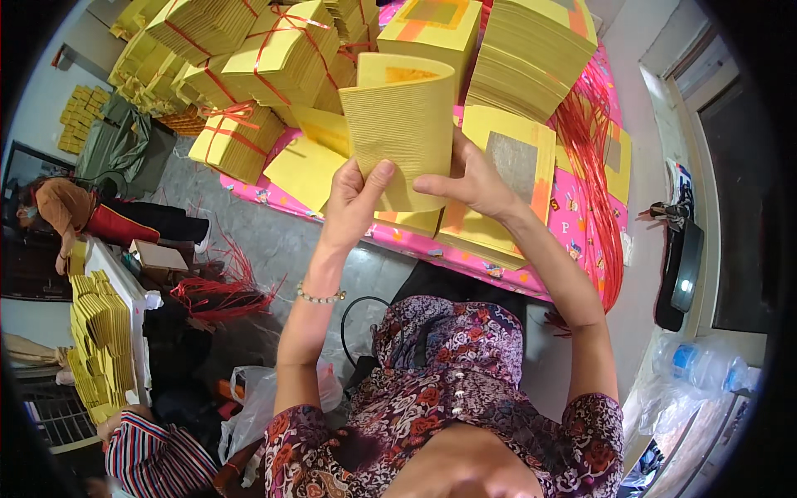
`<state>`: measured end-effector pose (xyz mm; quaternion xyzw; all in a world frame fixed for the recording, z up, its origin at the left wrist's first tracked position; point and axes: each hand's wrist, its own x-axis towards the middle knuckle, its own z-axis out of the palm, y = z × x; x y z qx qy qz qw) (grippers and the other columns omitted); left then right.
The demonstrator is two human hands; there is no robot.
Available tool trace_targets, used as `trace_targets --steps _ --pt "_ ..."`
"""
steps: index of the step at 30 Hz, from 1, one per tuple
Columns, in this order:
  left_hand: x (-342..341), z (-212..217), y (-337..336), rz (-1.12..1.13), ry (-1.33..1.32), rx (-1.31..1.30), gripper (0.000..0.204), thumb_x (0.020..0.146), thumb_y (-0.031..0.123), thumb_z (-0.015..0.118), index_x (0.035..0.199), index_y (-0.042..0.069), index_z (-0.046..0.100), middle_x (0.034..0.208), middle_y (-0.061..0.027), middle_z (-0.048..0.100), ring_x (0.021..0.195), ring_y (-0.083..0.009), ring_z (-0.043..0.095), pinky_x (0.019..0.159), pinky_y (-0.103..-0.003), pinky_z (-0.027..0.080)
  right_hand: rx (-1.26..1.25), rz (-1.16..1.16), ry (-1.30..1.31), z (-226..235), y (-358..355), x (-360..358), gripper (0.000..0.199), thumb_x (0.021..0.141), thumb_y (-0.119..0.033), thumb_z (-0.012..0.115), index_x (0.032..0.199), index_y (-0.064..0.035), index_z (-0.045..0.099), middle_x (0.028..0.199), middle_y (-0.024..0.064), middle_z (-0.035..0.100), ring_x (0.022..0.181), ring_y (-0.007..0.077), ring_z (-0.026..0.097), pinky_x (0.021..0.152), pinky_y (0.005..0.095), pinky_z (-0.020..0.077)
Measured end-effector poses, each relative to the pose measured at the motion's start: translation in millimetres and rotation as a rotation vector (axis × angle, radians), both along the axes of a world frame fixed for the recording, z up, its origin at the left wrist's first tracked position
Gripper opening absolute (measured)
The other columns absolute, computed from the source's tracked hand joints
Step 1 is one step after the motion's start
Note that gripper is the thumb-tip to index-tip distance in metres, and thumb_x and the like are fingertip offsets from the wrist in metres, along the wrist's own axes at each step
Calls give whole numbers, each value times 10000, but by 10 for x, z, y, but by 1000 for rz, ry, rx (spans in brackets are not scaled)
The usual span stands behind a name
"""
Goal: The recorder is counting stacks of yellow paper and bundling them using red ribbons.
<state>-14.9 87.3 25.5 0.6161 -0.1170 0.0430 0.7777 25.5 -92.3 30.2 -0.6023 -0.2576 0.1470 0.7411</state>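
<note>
The pink table [581,224] is the reference. On its far side lie tied yellow bundles [274,50]; a red string bunch [594,158] drapes its right edge. Above its near edge, the folded paper stack [403,133] stands upright, long axis vertical, fold uppermost, probably for squaring. The left hand [353,203] and right hand [473,178] pinch its lower corners.

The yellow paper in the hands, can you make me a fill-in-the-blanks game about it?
1. Both hands hold a bent stack of ____ paper.
2. The left hand has a bead ____ on its wrist.
3. The tied bundles are bound with ____ string.
4. The tablecloth under the paper is ____.

Missing words: yellow, bracelet, red, pink
</note>
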Motion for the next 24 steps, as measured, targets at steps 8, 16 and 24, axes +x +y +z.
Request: trace_targets --steps 8,16,24 --pt "6 60 -80 592 -352 797 713 721 183 782 1265 -7 362 1185 -144 452 1063 -220 469 897 -349 405 -78 -103 44 -105 -131 -99 634 754 -174 749 1267 18 430 1149 91 574 1040 155 549 898 295 446" --pt "29 96 -171 -49 61 42 618 835 58 655 1341 -7 306 1256 -137 488 1150 -182 486 961 -318 407 13 -190 3 -175 -147 -229 585 823 -215 691 1269 27 400 1145 103 558 1028 150 548 889 295 450" --pt "45 46 -349 -140 192 -257 469 934 102 522 1337 -9 310 1262 -121 499 1141 -145 488 957 -300 408 109 -370 119 -201 -149 -226 426 900 -193 598 1216 33 421 1107 107 565 998 132 549 865 262 448"
